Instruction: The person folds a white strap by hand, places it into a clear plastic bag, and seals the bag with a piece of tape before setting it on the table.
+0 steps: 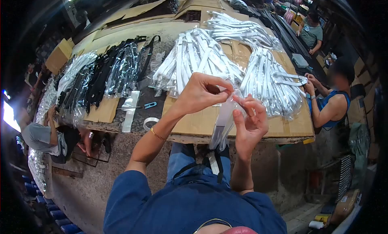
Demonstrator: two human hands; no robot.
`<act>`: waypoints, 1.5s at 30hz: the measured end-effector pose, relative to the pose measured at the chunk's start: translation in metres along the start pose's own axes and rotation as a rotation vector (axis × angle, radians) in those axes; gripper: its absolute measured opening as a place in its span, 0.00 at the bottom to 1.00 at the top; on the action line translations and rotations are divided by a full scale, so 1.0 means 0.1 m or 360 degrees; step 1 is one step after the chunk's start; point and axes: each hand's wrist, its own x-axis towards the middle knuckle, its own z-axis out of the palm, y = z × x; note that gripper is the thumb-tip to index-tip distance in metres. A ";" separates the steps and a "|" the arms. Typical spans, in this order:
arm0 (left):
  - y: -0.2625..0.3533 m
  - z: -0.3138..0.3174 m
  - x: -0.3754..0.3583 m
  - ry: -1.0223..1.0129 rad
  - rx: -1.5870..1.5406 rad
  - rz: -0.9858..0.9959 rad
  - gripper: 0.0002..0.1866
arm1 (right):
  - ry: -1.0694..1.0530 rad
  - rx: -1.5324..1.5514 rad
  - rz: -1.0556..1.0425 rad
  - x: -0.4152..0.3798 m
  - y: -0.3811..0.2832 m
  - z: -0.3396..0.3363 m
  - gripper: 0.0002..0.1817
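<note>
Both hands are raised over the front edge of the table. My left hand (202, 92) pinches the top of a clear plastic bag (223, 121) between thumb and index finger. On the other side of the bag's top, my right hand (250, 123) has its fingers curled around the plastic. The bag hangs down past the table edge, and something pale and flat shows inside it. Behind the hands lie piles of white straps in clear bags (198, 52), with another such pile (273, 84) to the right.
Black straps in bags (121, 68) lie on the left. Near the front edge are a blue clip (150, 105), a white tape roll (151, 123) and flat clear bags (130, 110). A person in blue (331, 104) sits at the right, another person (40, 137) at the left.
</note>
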 end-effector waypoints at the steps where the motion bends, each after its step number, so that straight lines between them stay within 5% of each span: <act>1: -0.02 0.00 -0.01 0.0000 0.0002 0.0000 0.09 | -0.0054 -0.0105 -0.0083 -0.01 0.02 0.00 0.16; 13: 0.14 0.00 -0.02 -0.0117 -0.0225 -0.0130 0.19 | -0.0266 -0.0291 -0.0340 -0.02 0.07 -0.15 0.18; 16: 0.12 -0.03 0.01 -0.0243 -0.0172 0.0001 0.21 | -0.0269 -0.0188 -0.0297 0.00 0.05 -0.18 0.17; 18: 0.01 -0.08 0.08 -0.0359 0.0353 0.0428 0.20 | -0.0271 -0.0146 -0.0256 0.01 0.06 -0.21 0.17; 21: -0.06 -0.10 0.15 -0.0449 0.0396 0.0399 0.17 | -0.0376 -0.0134 -0.0258 0.01 0.11 -0.25 0.16; 27: -0.07 -0.04 0.13 -0.0340 0.0071 0.0062 0.09 | -0.0387 0.0239 -0.0019 -0.04 0.13 -0.28 0.11; 32: -0.11 -0.06 0.10 -0.0230 0.0092 0.0084 0.06 | -0.0066 -0.0173 -0.0282 -0.03 -0.01 -0.26 0.12; 45: -0.05 0.04 0.00 0.0040 0.0226 0.0033 0.05 | 0.0035 -0.0400 -0.0222 0.10 0.20 0.05 0.14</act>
